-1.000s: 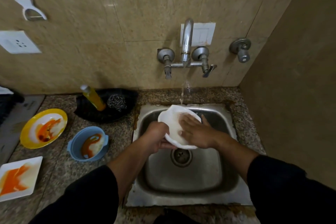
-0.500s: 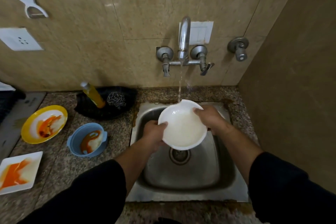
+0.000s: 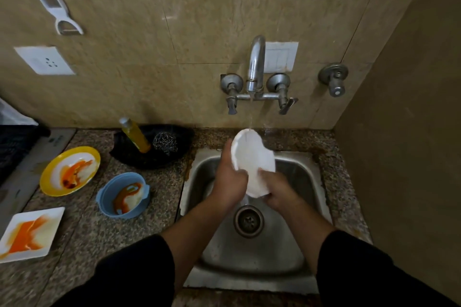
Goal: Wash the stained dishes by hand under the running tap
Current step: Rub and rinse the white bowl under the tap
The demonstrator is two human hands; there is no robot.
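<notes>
Your left hand (image 3: 228,179) grips the white bowl (image 3: 253,162) by its left rim, fingers wrapped round the edge; your right hand (image 3: 279,188) is closed on the bowl's lower rim, thumb pressed on the white surface; both sleeves are black and pushed up the forearms. You hold the bowl tilted steeply on edge above the back half of the steel sink (image 3: 309,279), its top rim right under the tap (image 3: 255,65); a thin stream of water (image 3: 250,114) runs from the spout onto that rim; the drain (image 3: 248,221) lies below your hands near the sink's middle. On the speckled stone counter (image 3: 82,237), to the left of the sink, three stained dishes wait: a blue bowl (image 3: 123,195) with orange and white residue sits nearest the sink's left edge; a yellow plate (image 3: 69,171) smeared orange lies further left; a white square plate (image 3: 30,233) streaked orange rests at the counter's left edge, towards its front. At the back of the counter, against the wall, a black dish (image 3: 152,147) carries a leaning bottle of yellow liquid (image 3: 136,134) and a steel scrubber (image 3: 165,143) just beside it.
</notes>
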